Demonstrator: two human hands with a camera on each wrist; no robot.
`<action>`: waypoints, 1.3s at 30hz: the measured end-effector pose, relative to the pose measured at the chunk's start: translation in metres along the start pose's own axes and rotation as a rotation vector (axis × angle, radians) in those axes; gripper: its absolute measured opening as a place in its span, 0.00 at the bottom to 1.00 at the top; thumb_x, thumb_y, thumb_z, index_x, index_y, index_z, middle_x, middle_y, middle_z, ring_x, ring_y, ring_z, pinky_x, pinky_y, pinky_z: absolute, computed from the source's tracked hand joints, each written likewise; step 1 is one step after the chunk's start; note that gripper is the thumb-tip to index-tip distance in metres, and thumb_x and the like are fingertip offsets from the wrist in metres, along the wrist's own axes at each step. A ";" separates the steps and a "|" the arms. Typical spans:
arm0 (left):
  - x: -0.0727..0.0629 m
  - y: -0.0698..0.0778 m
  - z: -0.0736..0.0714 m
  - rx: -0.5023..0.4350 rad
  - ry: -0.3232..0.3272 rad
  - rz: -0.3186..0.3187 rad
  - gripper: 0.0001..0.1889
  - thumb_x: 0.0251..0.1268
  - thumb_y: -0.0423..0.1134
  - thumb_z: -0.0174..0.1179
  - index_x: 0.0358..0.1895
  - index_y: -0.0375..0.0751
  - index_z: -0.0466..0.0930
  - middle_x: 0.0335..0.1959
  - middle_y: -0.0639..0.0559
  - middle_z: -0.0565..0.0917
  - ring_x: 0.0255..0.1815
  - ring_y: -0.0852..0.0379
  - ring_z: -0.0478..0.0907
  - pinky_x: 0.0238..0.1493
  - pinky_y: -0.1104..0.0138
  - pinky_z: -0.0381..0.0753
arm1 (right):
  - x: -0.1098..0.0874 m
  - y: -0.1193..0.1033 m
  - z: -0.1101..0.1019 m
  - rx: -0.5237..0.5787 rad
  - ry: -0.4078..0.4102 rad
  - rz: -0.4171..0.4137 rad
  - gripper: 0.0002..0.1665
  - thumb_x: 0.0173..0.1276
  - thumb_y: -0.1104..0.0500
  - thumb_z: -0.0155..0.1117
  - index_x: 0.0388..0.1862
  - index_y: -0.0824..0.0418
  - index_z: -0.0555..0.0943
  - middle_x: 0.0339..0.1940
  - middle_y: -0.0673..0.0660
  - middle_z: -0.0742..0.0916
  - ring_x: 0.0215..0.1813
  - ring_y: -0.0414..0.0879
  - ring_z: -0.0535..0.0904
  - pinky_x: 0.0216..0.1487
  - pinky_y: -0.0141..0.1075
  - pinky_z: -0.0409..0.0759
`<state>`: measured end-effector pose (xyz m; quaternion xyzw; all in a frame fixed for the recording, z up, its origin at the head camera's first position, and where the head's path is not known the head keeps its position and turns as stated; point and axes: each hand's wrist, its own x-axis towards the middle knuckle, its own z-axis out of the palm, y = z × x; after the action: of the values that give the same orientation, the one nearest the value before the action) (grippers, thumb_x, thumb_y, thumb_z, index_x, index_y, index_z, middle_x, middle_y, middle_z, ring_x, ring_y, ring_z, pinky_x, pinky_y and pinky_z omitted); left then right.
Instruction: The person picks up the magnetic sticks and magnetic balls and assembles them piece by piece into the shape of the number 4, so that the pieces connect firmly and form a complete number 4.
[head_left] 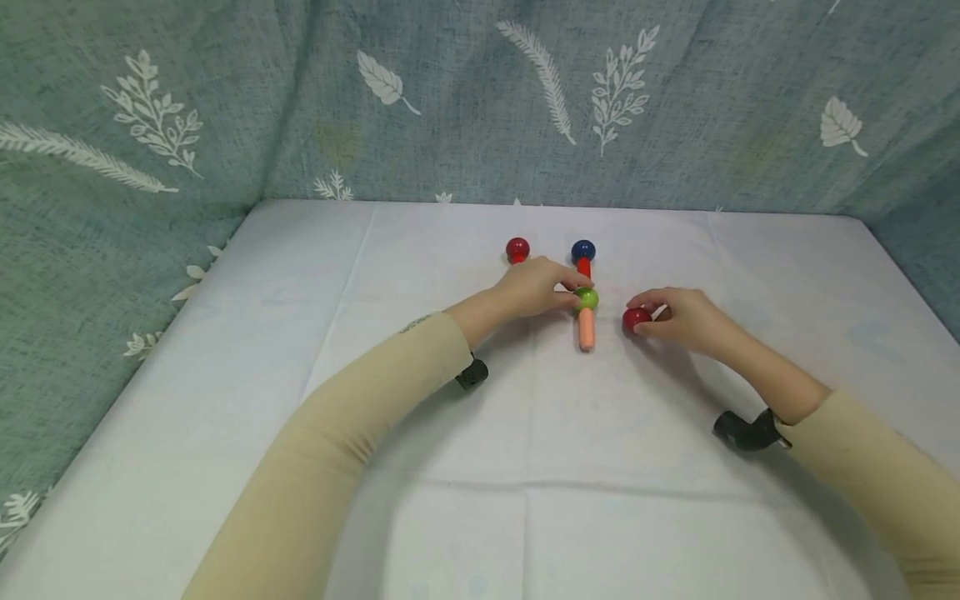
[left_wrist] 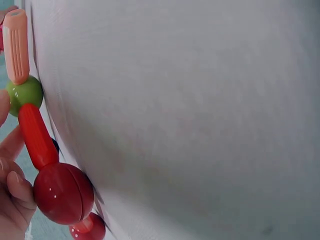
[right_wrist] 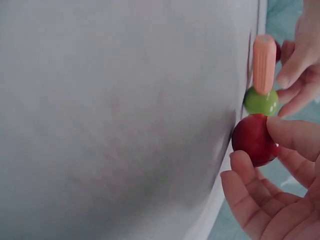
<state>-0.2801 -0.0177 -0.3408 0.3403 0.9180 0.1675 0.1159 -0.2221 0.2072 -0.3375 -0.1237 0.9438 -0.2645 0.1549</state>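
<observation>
My left hand (head_left: 531, 287) pinches a green ball (head_left: 587, 299) between thumb and fingertip. A ribbed peach rod (head_left: 586, 330) sticks out from that ball toward me. On its far side a red rod (head_left: 583, 267) runs to a dark blue ball (head_left: 582, 251). The left wrist view shows another red rod (left_wrist: 38, 136) joining the green ball to a large red ball (left_wrist: 64, 194) beside the palm; my hand hides this from the head view. To the right, my right hand (head_left: 681, 320) holds a separate red ball (right_wrist: 253, 139) between thumb and fingers, near the tabletop.
Beyond my left hand, a further red ball (head_left: 517, 249) with a short red piece below it sits on the white-covered table (head_left: 465, 525). A green-grey leaf-patterned cloth (head_left: 465, 108) hangs along the back and sides. A dark wrist camera (head_left: 747, 431) protrudes below the right sleeve.
</observation>
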 end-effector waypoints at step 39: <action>0.008 0.005 -0.001 -0.041 0.000 -0.131 0.16 0.61 0.49 0.58 0.53 0.59 0.79 0.52 0.60 0.79 0.50 0.63 0.72 0.42 0.70 0.71 | -0.028 -0.044 0.048 -0.207 0.134 -0.387 0.17 0.51 0.67 0.71 0.41 0.66 0.79 0.33 0.58 0.79 0.30 0.44 0.75 0.32 0.33 0.78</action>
<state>-0.2837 -0.0090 -0.3390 0.2771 0.9347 0.1785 0.1334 -0.1722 0.1572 -0.3468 -0.2998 0.9327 -0.1989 0.0247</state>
